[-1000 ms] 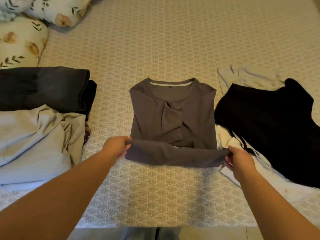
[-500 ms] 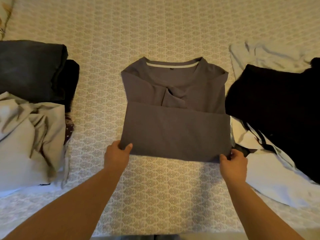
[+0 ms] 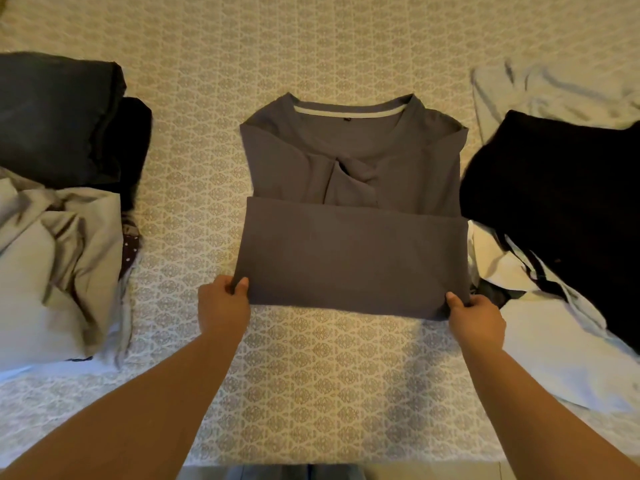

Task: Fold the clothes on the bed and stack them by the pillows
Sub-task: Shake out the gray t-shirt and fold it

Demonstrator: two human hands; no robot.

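A grey long-sleeved shirt (image 3: 353, 258) lies in the middle of the bed, collar away from me, its sleeves crossed over the chest. Its lower part is folded up over the body. My left hand (image 3: 223, 306) pinches the near left corner of that fold, thumb on top. My right hand (image 3: 476, 315) pinches the near right corner the same way. The pillows are out of view.
At the left lie a folded dark garment (image 3: 59, 116) and a crumpled light grey one (image 3: 52, 265). At the right a black garment (image 3: 561, 202) lies over white and pale blue clothes (image 3: 554, 358). The patterned bedsheet (image 3: 329, 386) ends at the near edge.
The shirt's hem has been folded up over its body, from a thin lifted strip to a wide flat panel. Both hands now hold the near fold corners. The view tilted down, losing the pillows.
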